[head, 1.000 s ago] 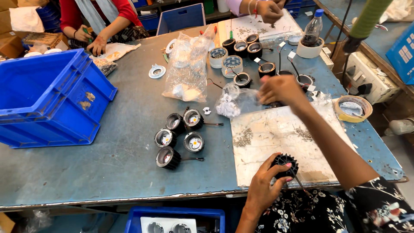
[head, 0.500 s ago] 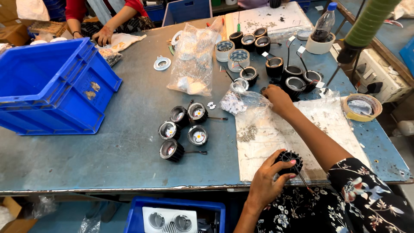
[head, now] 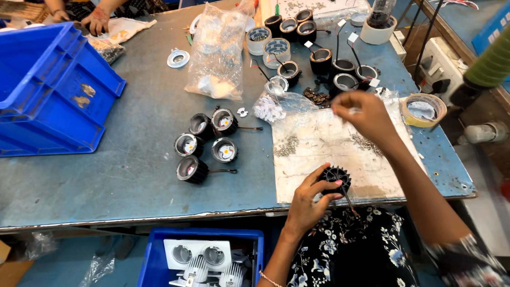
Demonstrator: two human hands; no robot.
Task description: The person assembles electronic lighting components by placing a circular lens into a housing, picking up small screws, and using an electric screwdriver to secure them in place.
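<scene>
Fingers of the left hand [head: 308, 199] curl shut around a black finned lamp housing [head: 336, 177], holding it at the near table edge with a thin wire trailing down from it. Half a second ago the right hand [head: 361, 110] reached toward the far cluster of black cups [head: 345, 81]; now it has drawn back over the worn paper sheet [head: 319, 154], fingertips pinched on something small and pale, too tiny to identify. Small screws [head: 287, 146] lie scattered on that sheet. Five finished lamps [head: 207, 143] sit grouped to the left, well apart from both hands.
</scene>
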